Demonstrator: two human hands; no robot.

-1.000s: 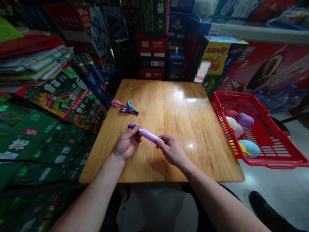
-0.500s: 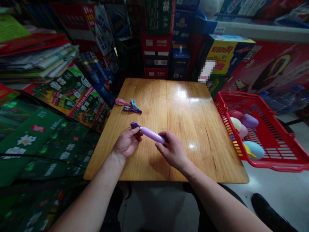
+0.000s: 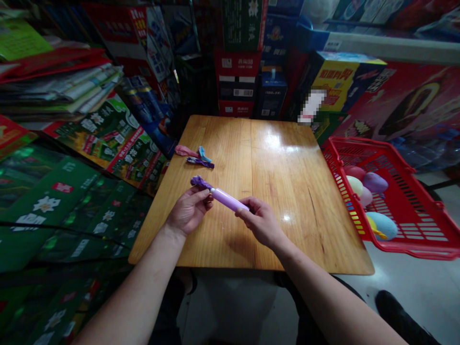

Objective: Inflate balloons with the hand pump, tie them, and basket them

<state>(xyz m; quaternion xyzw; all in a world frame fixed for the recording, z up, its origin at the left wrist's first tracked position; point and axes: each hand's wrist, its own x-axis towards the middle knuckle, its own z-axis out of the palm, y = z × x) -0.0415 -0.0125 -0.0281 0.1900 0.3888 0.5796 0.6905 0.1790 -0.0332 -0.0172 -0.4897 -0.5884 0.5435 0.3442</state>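
A light purple balloon hand pump (image 3: 230, 198) is held at a slant above the table. On its nozzle end sits a limp dark purple balloon (image 3: 200, 181). My left hand (image 3: 190, 207) pinches the balloon's neck at the nozzle between thumb and fingers. The pump's other end is gripped by my right hand (image 3: 261, 221), its fingers hiding that end. Beyond my left hand lie a flat pink balloon (image 3: 185, 150), a blue balloon (image 3: 204, 154) and a dark purple balloon (image 3: 200, 163), close together on the wooden table (image 3: 287, 182).
A red basket (image 3: 413, 247) with several inflated balloons stands right of the table. Stacked green cartons (image 3: 46, 201) crowd the left side, with a pile of papers (image 3: 79, 91) above. Boxes (image 3: 235, 88) line the table's far edge.
The balloon on the nozzle shows more beyond my left fingers and looks a little larger. My right hand and the pump's end have shifted slightly right. The camera view has moved a little.
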